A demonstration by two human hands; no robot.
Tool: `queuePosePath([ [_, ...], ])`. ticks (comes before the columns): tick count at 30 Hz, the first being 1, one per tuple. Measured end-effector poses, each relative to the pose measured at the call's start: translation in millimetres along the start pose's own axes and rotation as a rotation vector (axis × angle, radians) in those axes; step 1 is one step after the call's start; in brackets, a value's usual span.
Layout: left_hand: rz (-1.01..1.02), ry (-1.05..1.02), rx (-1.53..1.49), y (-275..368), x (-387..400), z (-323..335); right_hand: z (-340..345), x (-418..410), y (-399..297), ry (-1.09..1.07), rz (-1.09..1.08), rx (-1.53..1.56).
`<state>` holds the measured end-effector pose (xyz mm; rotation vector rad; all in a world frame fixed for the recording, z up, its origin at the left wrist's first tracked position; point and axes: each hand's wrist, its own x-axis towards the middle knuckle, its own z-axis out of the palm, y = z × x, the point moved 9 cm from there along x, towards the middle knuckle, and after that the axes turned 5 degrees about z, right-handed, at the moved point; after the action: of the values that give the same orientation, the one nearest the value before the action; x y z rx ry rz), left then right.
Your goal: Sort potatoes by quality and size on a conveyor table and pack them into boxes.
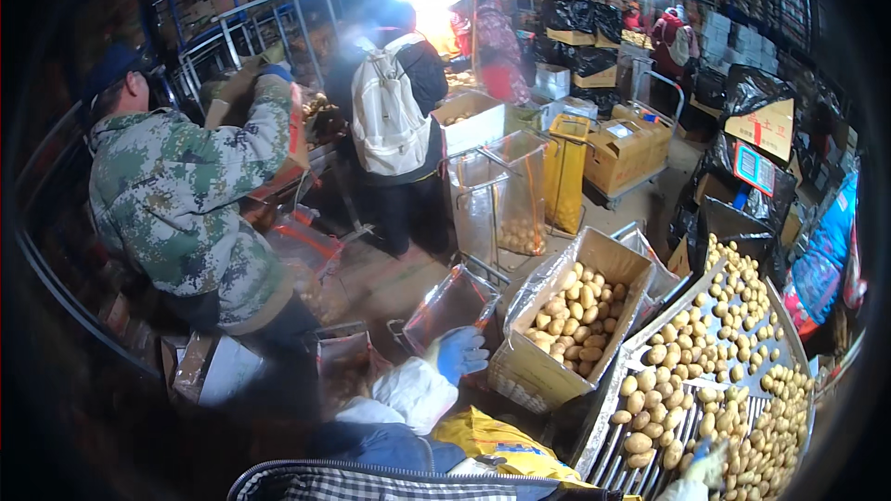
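Note:
My left hand, in a white and blue work glove with a white sleeve cover, is held out with its fingers apart and nothing in them. Just beyond its fingertips stands a plastic-lined cardboard box partly filled with potatoes. Over the slatted sorting table, my right hand, also gloved, reaches among loose potatoes. It is blurred and partly cut off by the lower edge, so its grip is unclear. More potatoes lie on the table's smooth upper part.
A person in a camouflage jacket lifts a carton at left. Another person wears a white backpack. Mesh bags on frames stand ahead, near a loaded cart. A digital scale display rises beyond the table; a blue sleeve shows at right.

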<state>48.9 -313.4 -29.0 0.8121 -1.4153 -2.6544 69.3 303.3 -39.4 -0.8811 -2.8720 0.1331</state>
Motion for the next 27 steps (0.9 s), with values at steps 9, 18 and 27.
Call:
queuePosePath([
  [9,-0.064,-0.316,0.195,-5.9,-29.3,66.1,2.7,-42.0,-43.1,-0.059,-0.130,0.109],
  [18,-0.121,-0.123,0.125,15.6,-46.5,-7.1,-10.7,-44.4,-122.5,0.003,-0.226,0.073],
  [27,-0.151,-0.170,0.142,21.0,-57.5,-14.5,-18.5,-56.8,-154.0,-0.089,-0.255,-0.066],
])
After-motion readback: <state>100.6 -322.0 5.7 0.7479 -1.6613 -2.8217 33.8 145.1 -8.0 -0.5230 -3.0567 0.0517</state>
